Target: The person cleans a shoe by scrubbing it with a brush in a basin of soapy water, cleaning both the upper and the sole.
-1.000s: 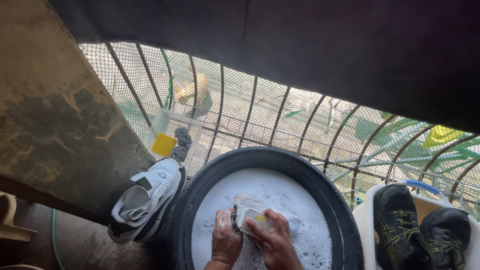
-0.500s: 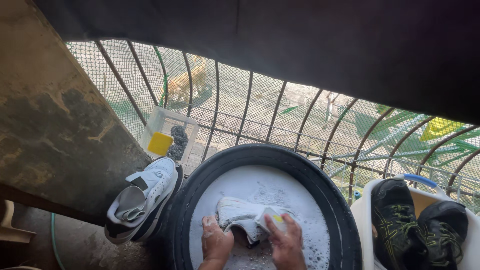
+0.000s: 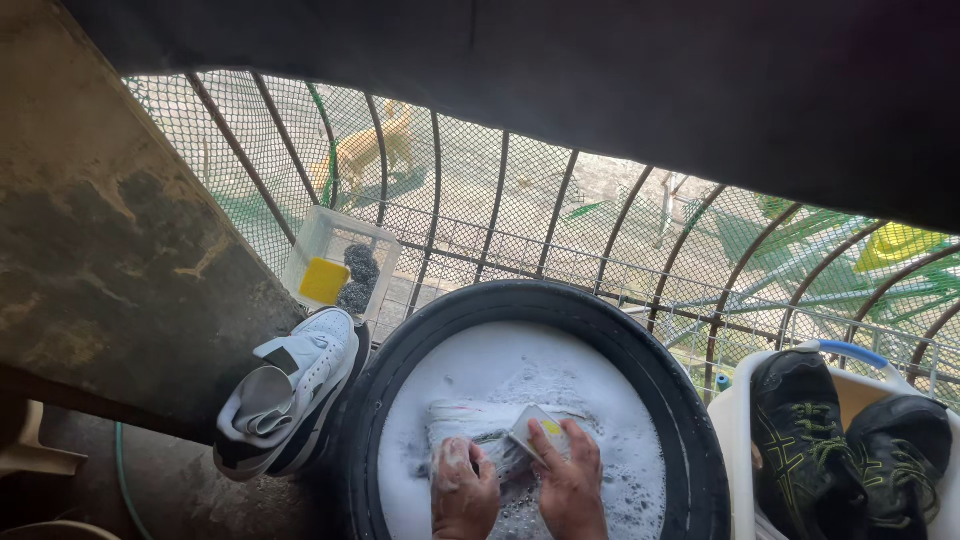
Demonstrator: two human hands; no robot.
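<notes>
**While suds cover the tub, two hands work a white shoe**

Half sunk in foam at the middle of the black tub (image 3: pixel 690 440), the white shoe (image 3: pixel 470 425) looks soaked, soft and slippery. The left hand (image 3: pixel 463 492) closes on its near end, probably the firmest hold. The right hand (image 3: pixel 572 478) presses a sponge (image 3: pixel 535 432) on it. Another white sneaker (image 3: pixel 290 400) leans at nine o'clock; black shoes (image 3: pixel 800 440) crowd three o'clock.

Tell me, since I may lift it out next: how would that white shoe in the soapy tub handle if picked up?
Probably slippery: the white shoe lies in thick foam in the black tub. Likely heavy for its size, being soaked. The left hand steadies it while the right hand presses a sponge on it, so a one-handed hold may slide.
</notes>
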